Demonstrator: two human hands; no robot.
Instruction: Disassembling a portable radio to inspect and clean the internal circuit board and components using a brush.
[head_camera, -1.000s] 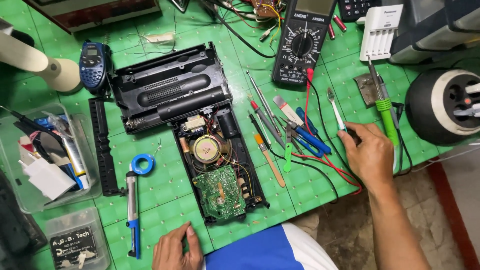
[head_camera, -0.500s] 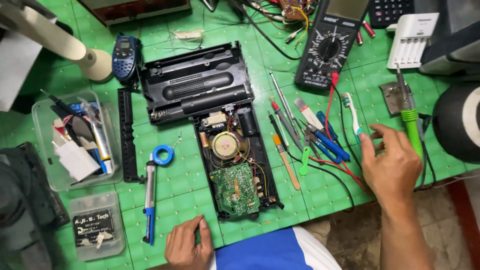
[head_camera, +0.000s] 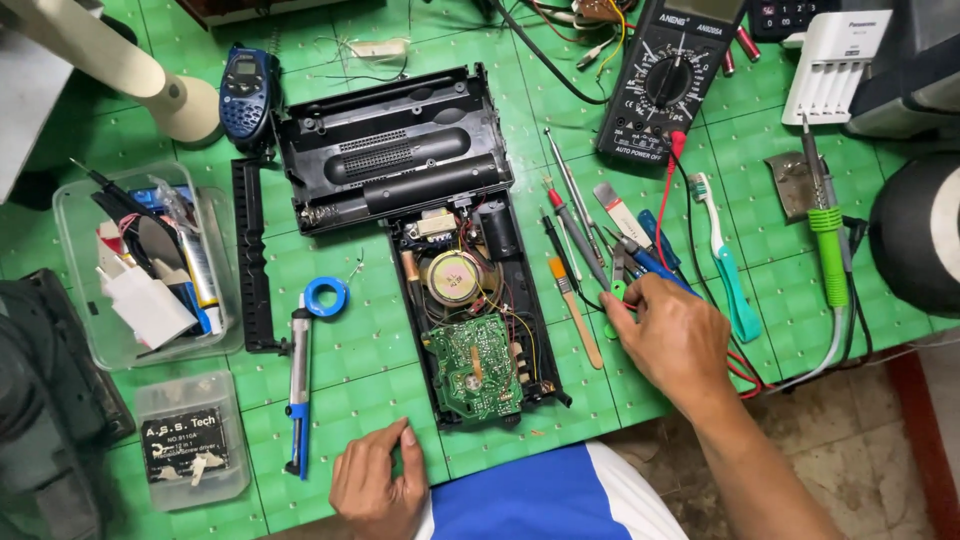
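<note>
Right hand (head_camera: 672, 338) moved left onto green-handled tool (head_camera: 617, 292), grip closing on it, long axis away-pointing, left hand (head_camera: 378, 480) flat, open.

Under my right fingertips (head_camera: 632, 300) lies a cluster of hand tools (head_camera: 610, 250), slim screwdrivers and blue-handled pliers, fanned flat on the mat and pointing away from me (one small green-handled tool (head_camera: 617, 291) sits right at my fingertips).
</note>
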